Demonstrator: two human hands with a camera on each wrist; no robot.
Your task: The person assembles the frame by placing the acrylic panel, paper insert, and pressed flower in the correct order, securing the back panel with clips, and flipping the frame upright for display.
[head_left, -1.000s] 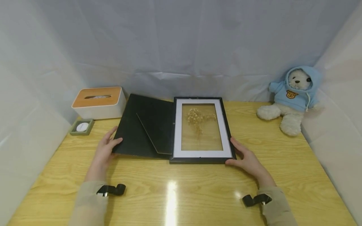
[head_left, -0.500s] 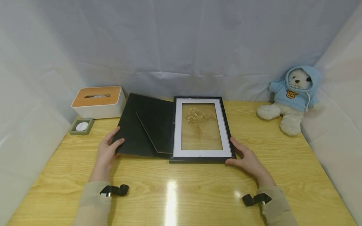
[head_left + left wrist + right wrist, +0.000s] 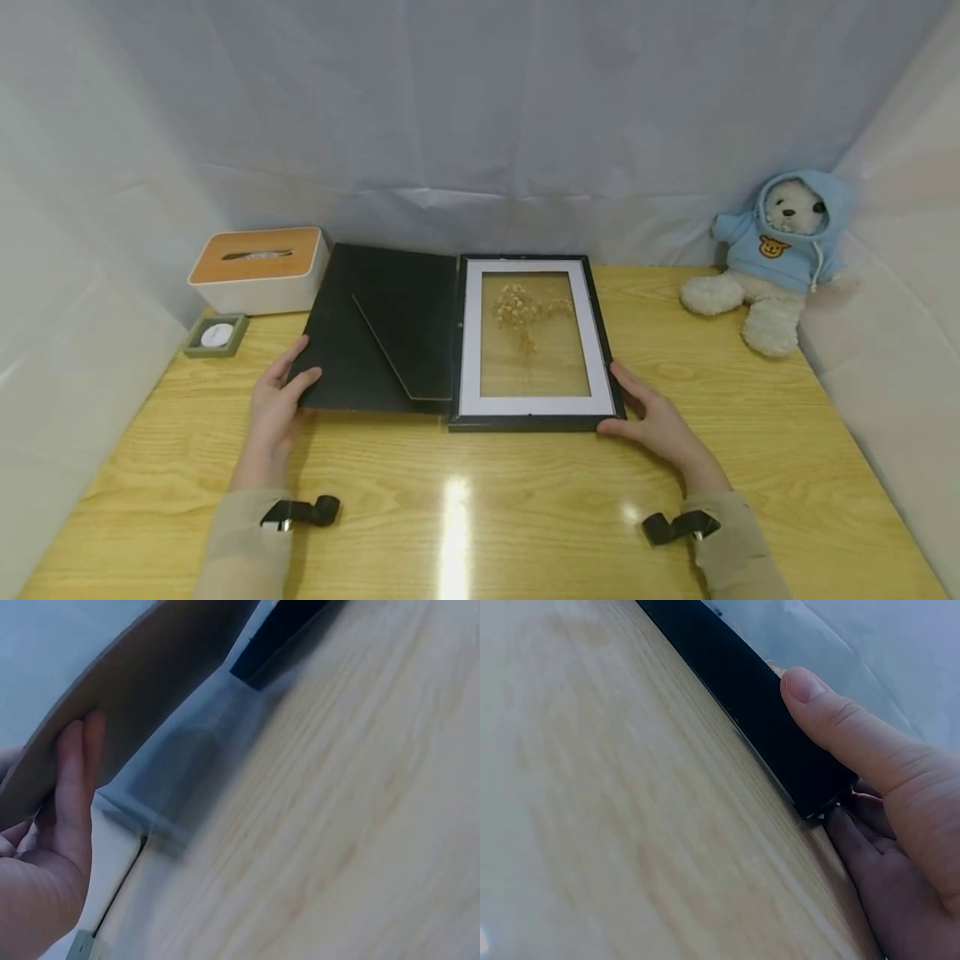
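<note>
My left hand [image 3: 276, 408] holds the black backing board [image 3: 330, 333] of a picture frame at its near left edge, thumb on top and fingers underneath. The left wrist view shows the underside of the board [image 3: 172, 667] brown and raised off the table, with fingertips [image 3: 75, 750] against it. On the board's upper face is an easel flap [image 3: 420, 333]. Right beside it lies the black picture frame [image 3: 525, 423], with a white mat and a dried flower sprig [image 3: 519, 310] inside. My right hand [image 3: 660, 429] grips the frame's near right corner, thumb along the front side.
A white tissue box [image 3: 262, 292] with a wooden lid stands at the back left, and a green square dish [image 3: 238, 337] with a white round piece sits before it. At the back right sits a plush toy [image 3: 783, 250] in a blue hoodie. White sheeting [image 3: 480, 108] encloses the table.
The left hand moved slightly right with the board, then back left. The board has turned a little and its near edge now sits higher. The right hand and frame stay put.
</note>
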